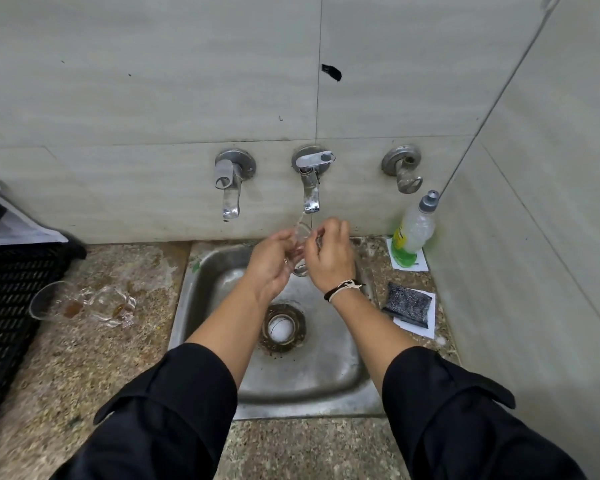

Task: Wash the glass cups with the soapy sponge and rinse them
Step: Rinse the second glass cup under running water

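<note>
I hold a clear glass cup (301, 249) over the steel sink (326, 375), right under the middle tap (310, 188), from which water runs onto the glass. My left hand (269, 268) grips the cup from the left. My right hand (329, 254) curls round its right side, fingers at the rim. Two more glass cups (54, 301) (113, 306) lie on their sides on the counter at the left, each with brown residue. The dark speckled sponge (407, 301) rests on white paper to the right of the sink.
A dish soap bottle (414, 230) with green liquid stands in the back right corner. Further taps (229, 181) (404, 168) stick out of the tiled wall. A black crate (4, 306) fills the left edge. The drain (282, 327) sits in the basin's middle.
</note>
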Motion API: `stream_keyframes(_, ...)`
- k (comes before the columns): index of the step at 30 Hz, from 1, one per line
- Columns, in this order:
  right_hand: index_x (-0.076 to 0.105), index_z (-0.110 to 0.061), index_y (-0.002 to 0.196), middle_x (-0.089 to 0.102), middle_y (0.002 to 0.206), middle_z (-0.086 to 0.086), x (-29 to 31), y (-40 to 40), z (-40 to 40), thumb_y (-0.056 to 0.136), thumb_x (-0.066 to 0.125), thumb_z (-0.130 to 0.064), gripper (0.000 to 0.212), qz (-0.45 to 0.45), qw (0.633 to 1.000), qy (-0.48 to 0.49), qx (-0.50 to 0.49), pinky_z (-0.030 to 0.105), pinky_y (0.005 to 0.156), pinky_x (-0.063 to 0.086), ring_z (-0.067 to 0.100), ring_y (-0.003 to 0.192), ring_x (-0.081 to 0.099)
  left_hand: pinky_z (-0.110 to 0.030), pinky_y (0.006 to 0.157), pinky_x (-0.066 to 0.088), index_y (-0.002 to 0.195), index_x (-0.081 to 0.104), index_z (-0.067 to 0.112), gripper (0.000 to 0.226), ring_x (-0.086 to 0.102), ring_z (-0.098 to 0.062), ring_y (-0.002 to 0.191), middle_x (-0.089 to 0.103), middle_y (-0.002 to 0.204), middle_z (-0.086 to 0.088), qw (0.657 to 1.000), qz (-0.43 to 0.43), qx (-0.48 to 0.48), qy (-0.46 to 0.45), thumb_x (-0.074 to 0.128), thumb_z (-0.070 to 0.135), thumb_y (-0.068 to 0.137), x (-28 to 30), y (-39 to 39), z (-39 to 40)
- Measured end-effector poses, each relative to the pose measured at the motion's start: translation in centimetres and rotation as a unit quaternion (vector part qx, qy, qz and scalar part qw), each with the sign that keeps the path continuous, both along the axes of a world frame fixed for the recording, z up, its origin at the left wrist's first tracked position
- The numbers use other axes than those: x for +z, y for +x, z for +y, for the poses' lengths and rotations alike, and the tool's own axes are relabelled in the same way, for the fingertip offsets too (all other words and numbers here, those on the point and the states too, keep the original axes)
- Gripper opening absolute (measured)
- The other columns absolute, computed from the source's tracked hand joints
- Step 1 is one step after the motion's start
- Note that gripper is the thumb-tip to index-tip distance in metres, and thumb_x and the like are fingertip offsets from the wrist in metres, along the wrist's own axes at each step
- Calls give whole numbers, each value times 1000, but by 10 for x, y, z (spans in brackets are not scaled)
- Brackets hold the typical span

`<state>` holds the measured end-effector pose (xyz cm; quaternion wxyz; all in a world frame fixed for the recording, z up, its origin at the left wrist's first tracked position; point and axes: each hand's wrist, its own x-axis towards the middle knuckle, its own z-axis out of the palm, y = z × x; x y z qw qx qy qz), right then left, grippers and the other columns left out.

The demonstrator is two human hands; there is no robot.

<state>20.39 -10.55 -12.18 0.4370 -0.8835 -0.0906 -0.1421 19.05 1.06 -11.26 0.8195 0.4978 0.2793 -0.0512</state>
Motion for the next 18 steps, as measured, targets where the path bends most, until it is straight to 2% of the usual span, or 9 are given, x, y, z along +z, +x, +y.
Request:
stream_keyframes(1, 50, -4, 97, 45, 98, 11, -1, 0, 2, 93, 49, -20, 17, -1, 1000, 26, 2, 36, 62, 34, 16, 75, 40, -27, 57, 48, 119, 65, -3, 27, 62, -15, 68, 69, 93, -12, 999, 18, 1, 38, 53, 13, 101, -2, -3, -3)
stream_keyframes(3, 49, -3, 96, 44, 97, 11, 0, -1, 6, 93, 47, -20, 18, -2, 998, 60, 10, 36, 70, 37, 14, 80, 38, -28, 57, 40, 97, 72, 4, 25, 55, -16, 66, 66, 83, -9, 991, 40, 23, 126, 58, 25, 97, -2, -6, -13)
stream_keyframes(6, 50, -5, 98, 53, 94, 13, 9, 3, 1, 94, 41, -26, 24, 15, 997, -4, 81, 34, 72, 37, 25, 85, 48, -29, 63, 48, 77, 68, 10, 25, 60, -16, 67, 67, 74, -8, 984, 1, 60, 168, 56, 16, 97, 5, -6, -13)
stream_keyframes(9, 58, -8, 87, 63, 74, 15, 38, 16, -1, 100, 37, -28, 32, 223, 972, 7, 74, 30, 55, 38, 26, 64, 56, -28, 74, 56, 86, 71, 6, 32, 69, -15, 77, 74, 82, -4, 968, -114, 8, 223, 51, 23, 105, 10, -16, -9)
stream_keyframes(11, 51, -11, 69, 50, 48, 9, 53, 24, -3, 98, 33, -25, 37, 422, 899, 109, 45, 19, 40, 27, 19, 35, 42, -31, 79, 58, 90, 71, 8, 36, 74, -20, 84, 77, 86, -3, 935, -170, -25, 309, 52, 35, 105, 5, -20, -10)
stream_keyframes(13, 42, -17, 64, 40, 47, 4, 53, 23, 0, 95, 32, -28, 34, 513, 839, 167, 63, 12, 42, 14, 12, 31, 23, -34, 66, 54, 73, 63, 11, 39, 70, -23, 69, 68, 67, 2, 915, -179, 30, 360, 59, 39, 100, 2, -18, -13)
stream_keyframes(15, 40, -18, 70, 39, 49, 2, 47, 15, 8, 94, 33, -32, 28, 529, 816, 224, 65, 14, 44, 11, 11, 39, 22, -35, 56, 39, 59, 42, 15, 46, 45, -19, 51, 42, 54, 4, 910, -152, 130, 362, 64, 36, 94, 2, -12, -10)
stream_keyframes(16, 39, -19, 72, 38, 48, 0, 44, 12, 13, 93, 34, -31, 25, 518, 816, 251, 57, 16, 44, 13, 12, 42, 25, -34, 58, 35, 60, 38, 18, 44, 36, -16, 54, 36, 56, 3, 915, -127, 167, 346, 66, 32, 92, 3, -8, -8)
stream_keyframes(18, 40, -18, 78, 38, 54, 0, 38, 7, 23, 92, 35, -30, 18, 469, 840, 267, 56, 20, 44, 23, 14, 46, 32, -35, 63, 40, 72, 43, 19, 35, 41, -15, 60, 44, 66, 1, 941, -55, 216, 255, 72, 31, 88, 7, -5, -9)
